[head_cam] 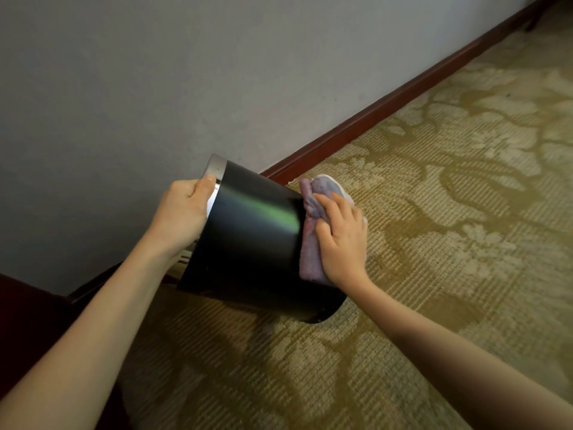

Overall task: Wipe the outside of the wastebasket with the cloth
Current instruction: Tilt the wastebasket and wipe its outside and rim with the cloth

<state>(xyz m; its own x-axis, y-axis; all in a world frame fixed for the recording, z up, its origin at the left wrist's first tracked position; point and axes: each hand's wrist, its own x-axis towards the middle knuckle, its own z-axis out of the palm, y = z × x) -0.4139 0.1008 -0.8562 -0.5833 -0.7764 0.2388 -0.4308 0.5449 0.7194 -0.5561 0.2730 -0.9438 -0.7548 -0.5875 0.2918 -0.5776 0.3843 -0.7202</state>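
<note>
A glossy black wastebasket [251, 243] with a silver rim band is tipped over, its mouth facing left toward the wall and its base facing right, its lower edge near the carpet. My left hand [186, 212] grips the silver rim at the top left. My right hand [341, 240] presses a crumpled purple cloth [310, 243] flat against the basket's base on the right side. Part of the cloth bulges above my fingers.
A grey wall [155, 72] runs behind the basket, with a dark red-brown baseboard [387, 103] along its foot. Patterned olive and beige carpet [449, 197] covers the floor. Dark red furniture [31, 321] sits at the lower left beside my left arm.
</note>
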